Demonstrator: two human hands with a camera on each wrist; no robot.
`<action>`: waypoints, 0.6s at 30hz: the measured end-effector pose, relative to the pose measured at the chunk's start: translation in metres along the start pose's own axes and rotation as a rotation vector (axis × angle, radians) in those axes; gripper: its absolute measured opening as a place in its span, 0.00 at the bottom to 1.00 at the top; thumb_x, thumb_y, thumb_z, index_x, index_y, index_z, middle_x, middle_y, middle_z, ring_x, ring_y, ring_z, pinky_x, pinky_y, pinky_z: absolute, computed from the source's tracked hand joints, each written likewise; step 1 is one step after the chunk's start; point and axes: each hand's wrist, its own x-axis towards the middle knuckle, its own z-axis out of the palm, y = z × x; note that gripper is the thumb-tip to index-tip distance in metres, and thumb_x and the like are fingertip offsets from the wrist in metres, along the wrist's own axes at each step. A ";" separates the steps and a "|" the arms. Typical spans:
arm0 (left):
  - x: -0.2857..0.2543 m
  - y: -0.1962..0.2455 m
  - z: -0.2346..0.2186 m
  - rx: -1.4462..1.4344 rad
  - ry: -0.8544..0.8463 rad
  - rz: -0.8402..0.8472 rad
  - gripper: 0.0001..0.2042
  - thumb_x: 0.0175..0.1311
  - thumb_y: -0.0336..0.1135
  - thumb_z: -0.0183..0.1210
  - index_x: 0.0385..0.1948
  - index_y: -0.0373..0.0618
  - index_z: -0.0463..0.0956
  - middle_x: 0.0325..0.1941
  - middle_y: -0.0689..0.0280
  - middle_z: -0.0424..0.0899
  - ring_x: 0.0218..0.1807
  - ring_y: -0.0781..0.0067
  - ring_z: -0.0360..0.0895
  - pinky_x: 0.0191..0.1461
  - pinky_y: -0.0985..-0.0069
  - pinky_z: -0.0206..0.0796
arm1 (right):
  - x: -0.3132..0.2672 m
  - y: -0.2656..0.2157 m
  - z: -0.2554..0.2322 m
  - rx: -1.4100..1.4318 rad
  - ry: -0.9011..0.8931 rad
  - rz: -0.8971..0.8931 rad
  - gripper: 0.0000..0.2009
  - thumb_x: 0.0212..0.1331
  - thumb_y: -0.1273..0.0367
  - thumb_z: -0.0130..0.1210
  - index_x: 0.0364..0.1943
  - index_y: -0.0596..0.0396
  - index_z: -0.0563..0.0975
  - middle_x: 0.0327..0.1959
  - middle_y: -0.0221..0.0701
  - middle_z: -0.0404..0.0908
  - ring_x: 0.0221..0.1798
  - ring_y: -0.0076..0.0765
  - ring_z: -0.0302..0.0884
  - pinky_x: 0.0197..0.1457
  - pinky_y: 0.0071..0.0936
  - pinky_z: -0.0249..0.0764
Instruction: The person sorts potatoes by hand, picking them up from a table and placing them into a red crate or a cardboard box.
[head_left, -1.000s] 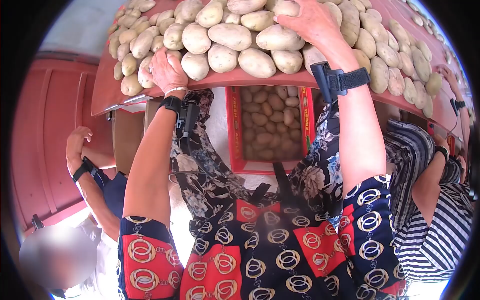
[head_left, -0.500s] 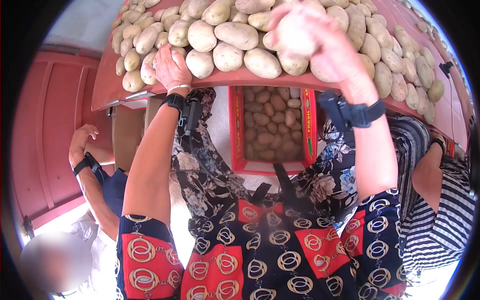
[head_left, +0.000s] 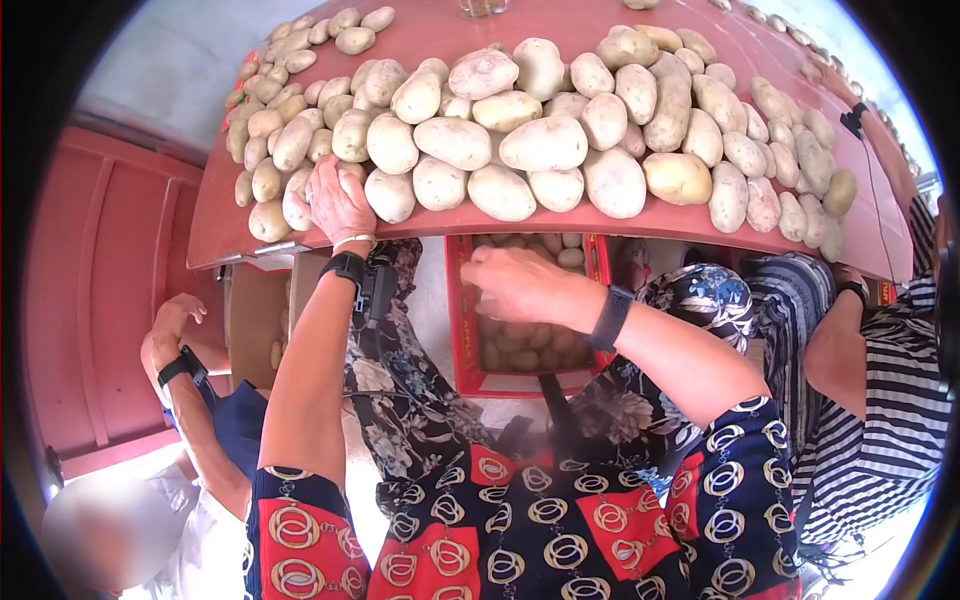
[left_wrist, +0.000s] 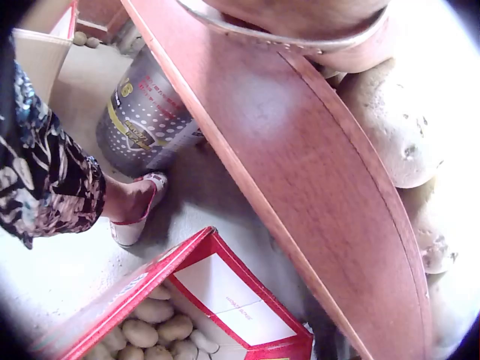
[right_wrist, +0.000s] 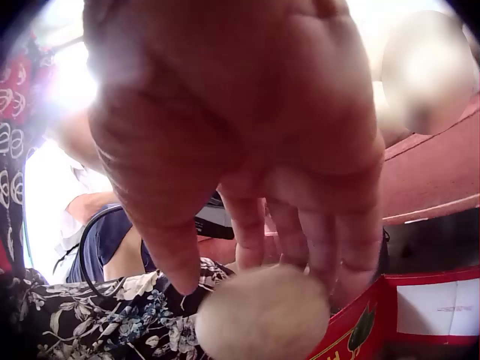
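We seem to be dropping a potato [right_wrist: 262,319] into the red box [head_left: 459,340]; it is just under our right hand [head_left: 530,285], fingers loose; our left hand [head_left: 340,205] rests open beside table potatoes [head_left: 390,197]; next, we must let it fall freely.

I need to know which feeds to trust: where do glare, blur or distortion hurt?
Head: fisheye bends the table; the right hand is slightly smeared. Left wrist: glare bleaches the potatoes at right. Right wrist: palm shadowed, blurry potato beneath the fingers, upper corners washed out.
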 end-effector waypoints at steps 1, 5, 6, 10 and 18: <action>0.000 -0.002 0.000 0.004 -0.010 0.009 0.16 0.60 0.38 0.42 0.47 0.47 0.71 0.50 0.60 0.75 0.56 0.59 0.68 0.66 0.48 0.33 | 0.003 0.004 0.000 0.018 0.142 -0.070 0.09 0.43 0.70 0.58 0.29 0.57 0.74 0.32 0.40 0.74 0.39 0.48 0.74 0.41 0.40 0.73; -0.002 -0.007 0.006 -0.009 0.025 -0.008 0.17 0.59 0.41 0.42 0.47 0.49 0.70 0.50 0.62 0.75 0.56 0.59 0.68 0.66 0.45 0.32 | 0.014 -0.001 -0.045 0.138 0.496 -0.211 0.06 0.49 0.68 0.55 0.21 0.52 0.73 0.23 0.34 0.74 0.29 0.42 0.74 0.34 0.36 0.71; -0.002 -0.007 0.004 -0.015 0.009 -0.009 0.17 0.59 0.41 0.42 0.47 0.49 0.71 0.50 0.62 0.75 0.56 0.59 0.68 0.66 0.45 0.32 | 0.008 -0.011 -0.065 0.219 0.600 -0.120 0.09 0.50 0.66 0.57 0.19 0.53 0.72 0.21 0.33 0.73 0.28 0.41 0.74 0.32 0.32 0.71; -0.001 -0.005 0.003 -0.026 0.013 0.003 0.16 0.60 0.41 0.41 0.47 0.49 0.71 0.49 0.63 0.76 0.55 0.60 0.69 0.66 0.45 0.31 | 0.002 0.014 -0.105 -0.141 0.935 -0.198 0.12 0.42 0.66 0.66 0.26 0.52 0.73 0.31 0.32 0.77 0.36 0.37 0.75 0.37 0.28 0.71; 0.000 -0.008 0.008 -0.033 0.003 0.011 0.16 0.60 0.41 0.41 0.46 0.49 0.71 0.49 0.62 0.76 0.55 0.61 0.69 0.66 0.46 0.31 | 0.003 0.031 -0.098 -0.358 0.679 0.043 0.22 0.43 0.63 0.63 0.45 0.50 0.75 0.47 0.35 0.73 0.54 0.40 0.68 0.56 0.38 0.62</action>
